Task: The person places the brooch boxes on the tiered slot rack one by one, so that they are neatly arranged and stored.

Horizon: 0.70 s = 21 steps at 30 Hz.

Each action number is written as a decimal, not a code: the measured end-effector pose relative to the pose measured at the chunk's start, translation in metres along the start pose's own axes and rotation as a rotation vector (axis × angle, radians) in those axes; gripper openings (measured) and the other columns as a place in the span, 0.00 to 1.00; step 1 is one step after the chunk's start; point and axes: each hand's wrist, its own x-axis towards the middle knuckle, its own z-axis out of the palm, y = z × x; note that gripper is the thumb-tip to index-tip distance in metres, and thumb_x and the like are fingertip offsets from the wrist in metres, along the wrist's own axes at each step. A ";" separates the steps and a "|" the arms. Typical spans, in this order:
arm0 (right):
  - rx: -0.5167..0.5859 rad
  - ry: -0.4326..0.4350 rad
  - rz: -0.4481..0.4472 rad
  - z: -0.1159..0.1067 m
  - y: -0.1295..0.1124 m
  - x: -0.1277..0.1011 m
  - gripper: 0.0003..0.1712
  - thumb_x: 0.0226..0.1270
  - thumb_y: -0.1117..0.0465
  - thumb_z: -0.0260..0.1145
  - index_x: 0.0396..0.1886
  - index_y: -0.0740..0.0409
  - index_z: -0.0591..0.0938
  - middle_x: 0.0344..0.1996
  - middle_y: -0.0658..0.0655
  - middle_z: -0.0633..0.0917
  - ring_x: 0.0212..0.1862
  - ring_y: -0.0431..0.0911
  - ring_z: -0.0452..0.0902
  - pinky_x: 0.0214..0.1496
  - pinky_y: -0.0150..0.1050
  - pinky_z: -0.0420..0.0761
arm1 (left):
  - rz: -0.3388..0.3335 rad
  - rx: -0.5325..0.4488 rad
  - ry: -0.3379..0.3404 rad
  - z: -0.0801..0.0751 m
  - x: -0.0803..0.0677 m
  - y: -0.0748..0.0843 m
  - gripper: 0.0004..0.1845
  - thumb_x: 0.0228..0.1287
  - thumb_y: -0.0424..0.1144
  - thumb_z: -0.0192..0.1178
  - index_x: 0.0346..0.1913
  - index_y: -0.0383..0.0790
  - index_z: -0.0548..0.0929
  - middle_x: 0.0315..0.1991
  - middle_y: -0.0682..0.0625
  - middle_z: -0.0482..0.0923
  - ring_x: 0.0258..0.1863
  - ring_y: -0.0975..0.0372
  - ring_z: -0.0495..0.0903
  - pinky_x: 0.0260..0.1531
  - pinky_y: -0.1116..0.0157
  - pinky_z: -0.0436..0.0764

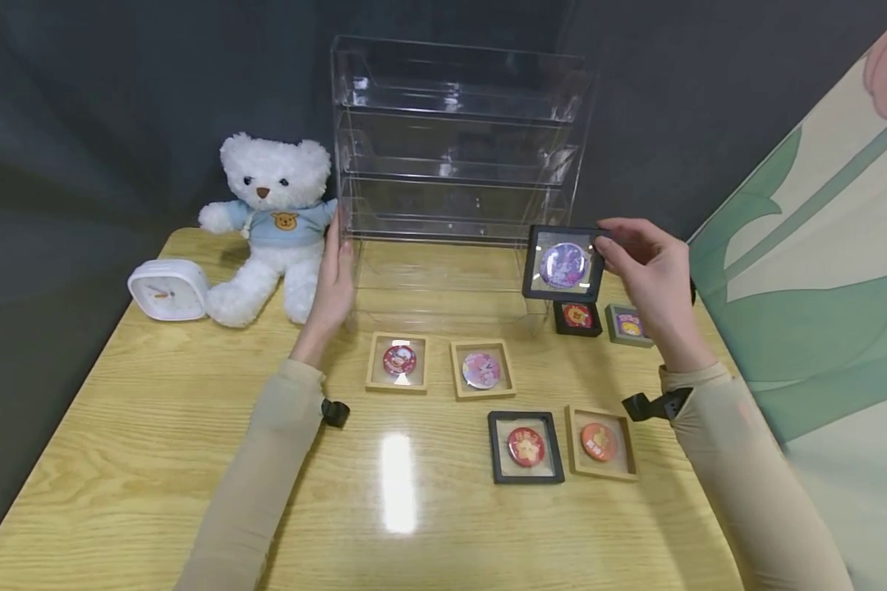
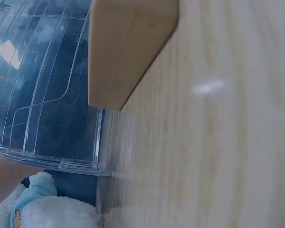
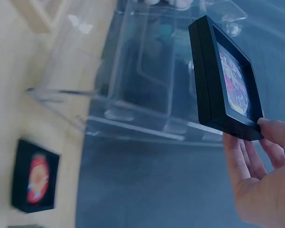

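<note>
Surface: light wooden table (image 1: 155,460), grain running left to right, a glare patch near its middle. Backdrop: dark grey wall behind; a panel painted with green leaves (image 1: 820,271) along the right side.

Items, left to right:
- White square clock (image 1: 168,290), lying near the far left corner.
- White teddy bear (image 1: 269,226) in a blue jumper, seated just beside the clock.
- Left hand (image 1: 333,283), fingers straight and relaxed, flat against the left wall of the clear acrylic tiered rack (image 1: 454,156) (the hand grasps nothing).
- Rack: upright at the back centre, several shelves.
- Two light wooden frames with badges, one red (image 1: 397,362), one pink (image 1: 482,369), side by side in front of the rack.
- Black frame with red badge (image 1: 526,446) and wooden frame with orange badge (image 1: 599,442), side by side nearer the table's front edge.
- Black framed purple badge (image 1: 563,263), held off the table at the rack's lower right corner, face toward the head camera. The right hand (image 1: 650,275) pinches its right edge; fingertips (image 3: 270,127) curl onto the frame's corner in the right wrist view, palm to the right of it.
- Small black frame (image 1: 577,318) and small green frame (image 1: 627,324), on the table below the held frame.
</note>
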 end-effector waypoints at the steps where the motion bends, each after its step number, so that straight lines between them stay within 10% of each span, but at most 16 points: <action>1: 0.012 -0.003 -0.001 0.003 -0.004 0.004 0.15 0.77 0.61 0.71 0.60 0.58 0.90 0.44 0.46 0.88 0.45 0.38 0.85 0.46 0.25 0.86 | 0.001 -0.004 0.000 0.000 0.000 -0.001 0.30 0.86 0.27 0.32 0.85 0.26 0.43 0.86 0.33 0.41 0.86 0.48 0.42 0.82 0.67 0.44; 21: 0.135 0.031 -0.132 0.049 -0.055 0.062 0.13 0.75 0.63 0.72 0.56 0.58 0.91 0.43 0.51 0.85 0.39 0.43 0.84 0.44 0.31 0.85 | 0.003 0.009 -0.008 0.000 0.001 -0.006 0.31 0.86 0.27 0.32 0.85 0.27 0.43 0.87 0.36 0.39 0.86 0.49 0.40 0.82 0.67 0.43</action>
